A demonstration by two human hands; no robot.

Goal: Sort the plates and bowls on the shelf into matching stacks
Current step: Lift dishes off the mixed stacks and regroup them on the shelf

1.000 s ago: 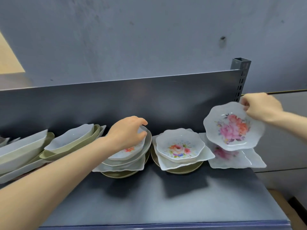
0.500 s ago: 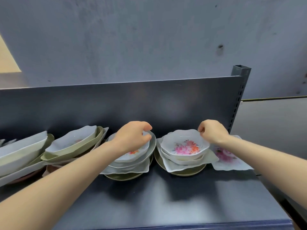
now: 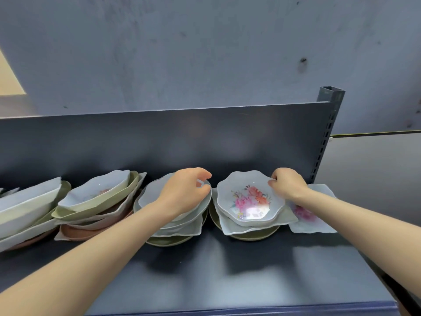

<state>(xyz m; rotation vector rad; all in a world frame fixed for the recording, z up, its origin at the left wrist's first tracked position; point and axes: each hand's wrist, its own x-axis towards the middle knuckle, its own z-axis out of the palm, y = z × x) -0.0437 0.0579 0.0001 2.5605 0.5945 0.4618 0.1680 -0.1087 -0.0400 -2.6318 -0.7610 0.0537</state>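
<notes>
A mottled grey wall (image 3: 205,53) rises behind a slotted metal upright (image 3: 328,124), beside a grey panel (image 3: 376,169).

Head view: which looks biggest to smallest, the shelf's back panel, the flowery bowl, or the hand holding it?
Largest: back panel.
Then the flowery bowl.
Smallest: the right hand pinching its rim.

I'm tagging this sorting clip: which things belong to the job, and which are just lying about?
Job: floral bowl; white bowl; square floral plate; mixed dish piles further along.
Just there: back panel; slotted post; grey wall.
</notes>
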